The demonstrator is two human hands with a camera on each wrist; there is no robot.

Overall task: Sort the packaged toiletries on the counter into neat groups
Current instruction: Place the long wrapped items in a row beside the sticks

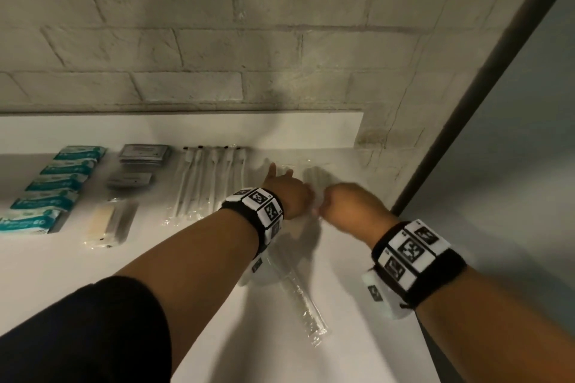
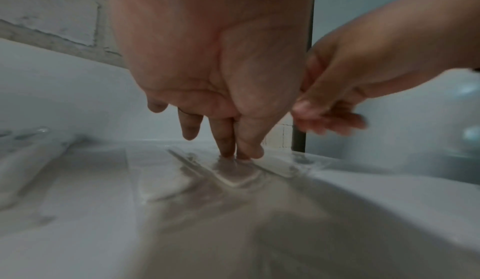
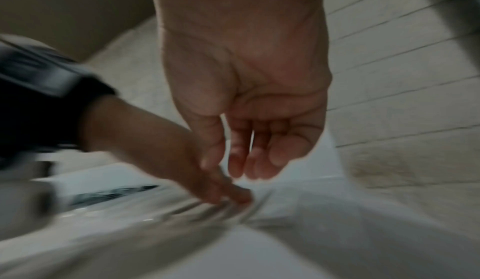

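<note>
On the white counter my left hand reaches to the back, beside the wall. Its straight fingers press down on flat clear packets lying side by side. The same packets show faintly in the head view. My right hand hovers just right of the left one, fingers loosely curled, holding nothing. Its picture is blurred. A long clear-wrapped item lies on the counter under my left wrist.
Sorted rows lie to the left: teal boxes, dark sachets, a pale packaged bar and wrapped toothbrushes. A brick wall backs the counter. A dark frame bounds the right side.
</note>
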